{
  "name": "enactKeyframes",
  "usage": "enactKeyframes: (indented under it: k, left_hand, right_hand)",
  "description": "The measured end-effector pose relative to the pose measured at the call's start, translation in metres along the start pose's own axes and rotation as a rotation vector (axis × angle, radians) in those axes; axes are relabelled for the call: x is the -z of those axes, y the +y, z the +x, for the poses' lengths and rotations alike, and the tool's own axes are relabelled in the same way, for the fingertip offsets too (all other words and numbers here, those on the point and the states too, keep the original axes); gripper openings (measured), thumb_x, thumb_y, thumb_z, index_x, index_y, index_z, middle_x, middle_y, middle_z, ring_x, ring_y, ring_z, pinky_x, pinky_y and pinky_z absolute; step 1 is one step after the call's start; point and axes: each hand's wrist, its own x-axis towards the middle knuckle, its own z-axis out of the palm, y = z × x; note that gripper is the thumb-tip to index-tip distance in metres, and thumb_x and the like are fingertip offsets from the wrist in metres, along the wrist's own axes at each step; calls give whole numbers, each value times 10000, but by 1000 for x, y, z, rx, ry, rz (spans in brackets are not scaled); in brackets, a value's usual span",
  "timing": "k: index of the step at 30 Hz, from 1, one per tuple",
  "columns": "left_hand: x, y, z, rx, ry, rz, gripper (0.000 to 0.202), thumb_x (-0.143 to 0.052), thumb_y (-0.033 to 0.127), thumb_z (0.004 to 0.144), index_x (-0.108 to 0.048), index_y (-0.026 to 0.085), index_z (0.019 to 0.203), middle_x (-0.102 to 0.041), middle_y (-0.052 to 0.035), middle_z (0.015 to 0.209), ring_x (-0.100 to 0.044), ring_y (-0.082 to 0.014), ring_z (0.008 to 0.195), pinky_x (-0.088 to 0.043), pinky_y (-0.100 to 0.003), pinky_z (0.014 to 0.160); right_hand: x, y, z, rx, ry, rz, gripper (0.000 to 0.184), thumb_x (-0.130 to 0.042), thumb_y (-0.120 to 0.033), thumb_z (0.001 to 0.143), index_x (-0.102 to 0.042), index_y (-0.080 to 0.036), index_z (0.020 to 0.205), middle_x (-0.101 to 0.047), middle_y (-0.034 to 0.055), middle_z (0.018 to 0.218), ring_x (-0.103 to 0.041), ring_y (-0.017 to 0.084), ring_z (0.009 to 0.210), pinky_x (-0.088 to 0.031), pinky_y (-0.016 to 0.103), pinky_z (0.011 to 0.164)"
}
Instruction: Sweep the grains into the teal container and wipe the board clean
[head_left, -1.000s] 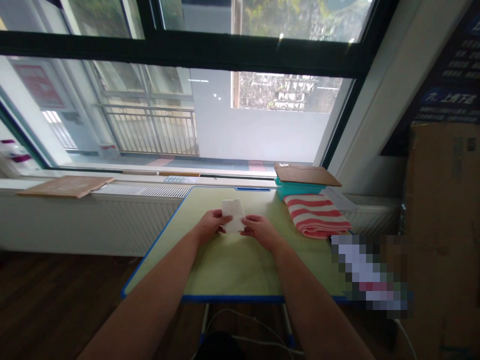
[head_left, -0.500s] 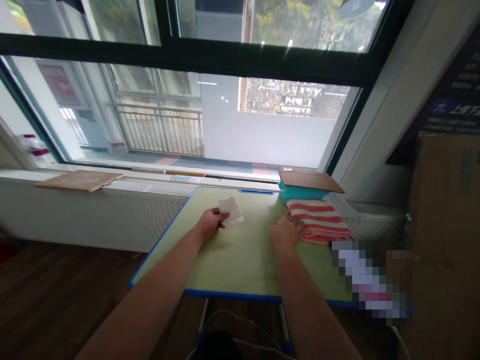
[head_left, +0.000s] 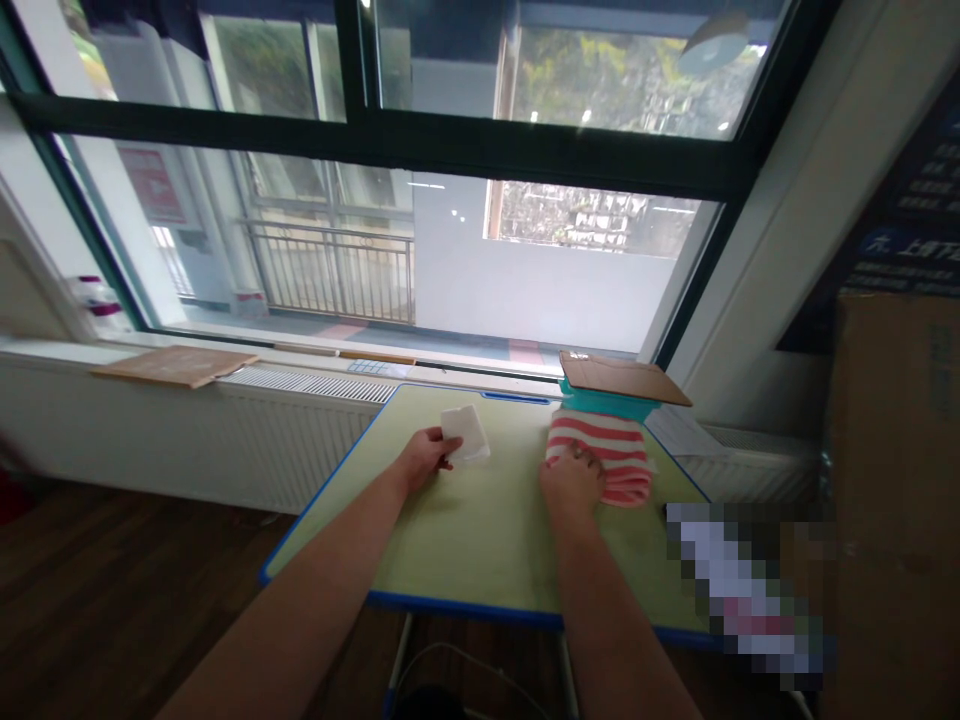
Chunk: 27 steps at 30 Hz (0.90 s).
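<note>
Pinched in my left hand (head_left: 425,460) is a small white square sheet (head_left: 465,433), thin like folded paper or tissue, raised over the table's left half; its exact kind is unclear. My right hand (head_left: 574,478) grips the left part of a folded red-and-white striped towel (head_left: 622,450), with fingers curled onto its top. The towel lies on the pale green table (head_left: 480,540), just in front of a teal box (head_left: 611,402). Part of its near left edge is hidden by my hand.
Brown cardboard (head_left: 622,378) rests on the teal box by the window. A pixelated object (head_left: 742,580) lies at the table's right edge, beside a tall cardboard box (head_left: 900,500). A radiator (head_left: 315,440) runs under the sill, with a flat brown board (head_left: 176,366) on top.
The striped towel has shifted left, away from the right edge, with my right hand on it. My left hand still holds the white sheet. The view has tilted up slightly.
</note>
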Motion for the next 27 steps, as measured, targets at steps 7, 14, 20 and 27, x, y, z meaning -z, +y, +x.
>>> enactKeyframes:
  k: [7, 14, 20, 27]
  left_hand:
    - [-9, 4, -6, -46, -104, -55, 424, -754, 384, 598, -642, 93, 885, -645, -73, 737, -555, -125, 549, -429, -243, 454]
    - [-26, 9, -19, -182, -112, 136, 363, -706, 459, 639, -637, 118, 746, -589, -17, 572, -500, -114, 453, -400, -253, 455]
    - [-14, 11, -17, -511, 357, 475, 363, -520, 451, 800, -603, 178, 1025, -652, -85, 887, -604, -196, 775, -472, -297, 692]
    - [-9, 9, -14, -708, 205, 971, 436, -606, 471, 725, -599, 186, 1056, -562, -126, 1124, -452, -284, 1112, -290, -410, 1006]
  right_hand:
    - [-2, -19, -4, 452, -336, 615, 547, -525, -498, 765, -567, -193, 1217, -592, 106, 1195, -491, 256, 1130, -337, 364, 972]
    - [-8, -32, -4, 281, -592, 1153, 462, -486, -571, 764, -669, -148, 799, -678, 47, 769, -610, 183, 753, -466, 268, 683]
    - [-18, -18, 13, -152, -315, 1238, 236, -533, -435, 721, -580, -205, 746, -610, -1, 603, -513, 117, 479, -380, 223, 433]
    - [-47, 11, 42, -347, -166, 1382, 311, -277, -338, 830, -417, -239, 1090, -606, 9, 781, -572, 103, 553, -488, 259, 543]
